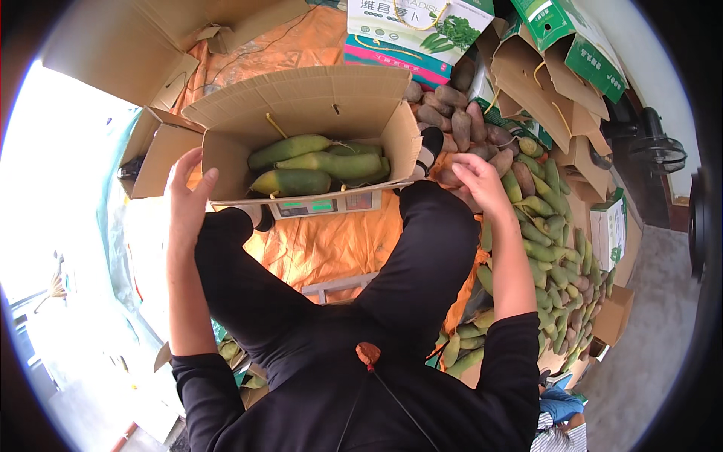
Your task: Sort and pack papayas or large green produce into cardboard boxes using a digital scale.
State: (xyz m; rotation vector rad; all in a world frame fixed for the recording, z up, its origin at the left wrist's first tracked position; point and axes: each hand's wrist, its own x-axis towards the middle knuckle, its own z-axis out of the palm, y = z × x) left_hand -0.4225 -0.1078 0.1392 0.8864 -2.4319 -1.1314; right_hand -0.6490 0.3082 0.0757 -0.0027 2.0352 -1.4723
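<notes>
An open cardboard box point(301, 92) stands between my feet, its long back flap raised. Several green radishes point(331, 163) lie inside, and a yellow cord shows at the flap. Under the box, the front of a scale point(304, 208) shows a lit green display. My left hand point(188, 193) is by the box's left front corner, thumb and fingers apart; whether it touches the cardboard I cannot tell. Off the box's right side, my right hand point(482, 181) is raised with thumb and fingers apart, holding nothing, near the heaped radishes.
A large heap of green radishes point(553, 248) spreads along my right. Reddish-brown roots point(461, 128) lie behind it. Printed gift boxes point(414, 34) stand at the back, more open cartons point(542, 83) at the back right. An orange sheet point(331, 245) covers the ground.
</notes>
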